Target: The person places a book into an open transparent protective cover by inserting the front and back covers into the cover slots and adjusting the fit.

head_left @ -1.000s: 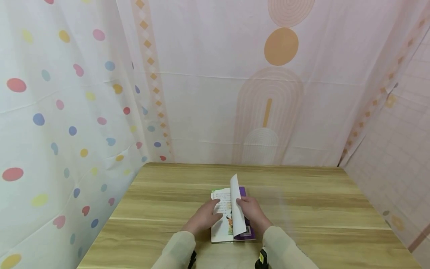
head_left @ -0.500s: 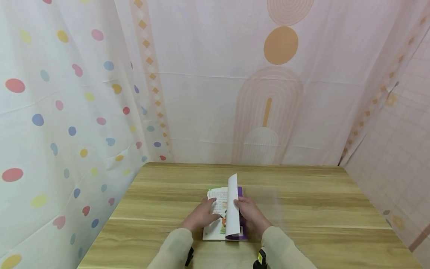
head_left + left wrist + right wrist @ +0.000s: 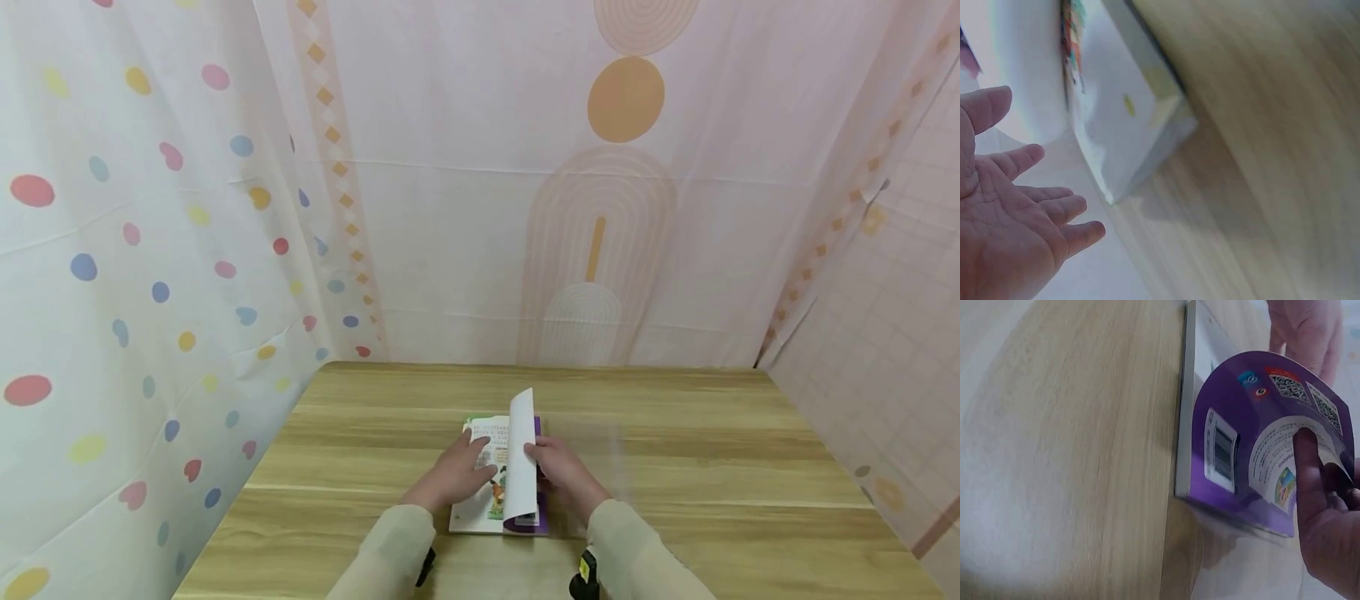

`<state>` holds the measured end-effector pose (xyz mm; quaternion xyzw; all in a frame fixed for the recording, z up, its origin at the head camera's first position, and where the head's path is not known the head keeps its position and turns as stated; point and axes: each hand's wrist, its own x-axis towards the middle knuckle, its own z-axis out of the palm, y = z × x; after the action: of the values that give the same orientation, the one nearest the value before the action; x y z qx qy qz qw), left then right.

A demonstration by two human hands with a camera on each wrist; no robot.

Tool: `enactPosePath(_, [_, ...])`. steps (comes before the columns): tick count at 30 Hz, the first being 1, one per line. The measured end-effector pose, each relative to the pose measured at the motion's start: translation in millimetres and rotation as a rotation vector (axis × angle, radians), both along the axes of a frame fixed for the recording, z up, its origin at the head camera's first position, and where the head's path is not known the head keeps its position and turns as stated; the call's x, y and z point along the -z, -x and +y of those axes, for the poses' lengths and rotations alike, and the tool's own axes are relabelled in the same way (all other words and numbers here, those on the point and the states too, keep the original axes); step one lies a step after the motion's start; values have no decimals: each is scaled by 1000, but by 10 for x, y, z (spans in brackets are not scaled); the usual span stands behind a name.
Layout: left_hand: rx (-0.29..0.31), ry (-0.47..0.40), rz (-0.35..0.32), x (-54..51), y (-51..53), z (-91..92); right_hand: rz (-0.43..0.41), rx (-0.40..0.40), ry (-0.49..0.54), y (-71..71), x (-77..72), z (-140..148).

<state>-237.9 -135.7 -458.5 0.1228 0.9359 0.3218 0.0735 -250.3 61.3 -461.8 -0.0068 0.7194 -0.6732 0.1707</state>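
A paperback book (image 3: 477, 510) lies open on the table, with printed text and a coloured picture on its left page. Its purple back cover (image 3: 1222, 406), bearing a barcode and QR codes, curves upward and shows a white inner side in the head view. The right hand (image 3: 564, 469) pinches this raised cover at its outer edge; in the right wrist view one finger lies along the purple side. Over the left page is the left hand (image 3: 455, 473), fingers spread and thumb pointing toward the picture. Whether its fingertips touch the paper is unclear.
The wood-grain table (image 3: 360, 417) extends around the book. A faint transparent sheet (image 3: 596, 437) lies right of the book. Patterned curtains (image 3: 450, 250) hang behind the table and at both sides.
The book has shifted slightly left and a little away from the person. The left hand has shifted slightly over the left page, while the right hand keeps the cover raised.
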Motion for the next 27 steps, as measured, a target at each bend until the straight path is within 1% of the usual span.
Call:
enactPosePath(5, [58, -9, 20, -28, -1, 79, 58, 43, -100, 2, 7, 74])
enactPosePath(9, [85, -23, 8, -38, -2, 135, 102, 123, -177, -7, 22, 114])
enactPosePath(12, [99, -21, -1, -42, -1, 170, 102, 178, -227, -3, 38, 124])
enactPosePath(15, [106, -19, -14, -50, -6, 195, 80, 207, -269, 6, 52, 122])
enactPosePath(19, [118, -13, -30, -49, -25, 212, 69, 201, -274, -9, 33, 96])
enactPosePath(22, [133, -21, -26, -37, -27, 214, 82, 173, -246, -25, 17, 64])
enactPosePath(24, [140, -30, -21, -37, -26, 213, 75, 154, -223, -32, 19, 41])
enactPosePath(27, [140, -33, -16, -38, -25, 213, 74, 134, -200, -43, 21, 22])
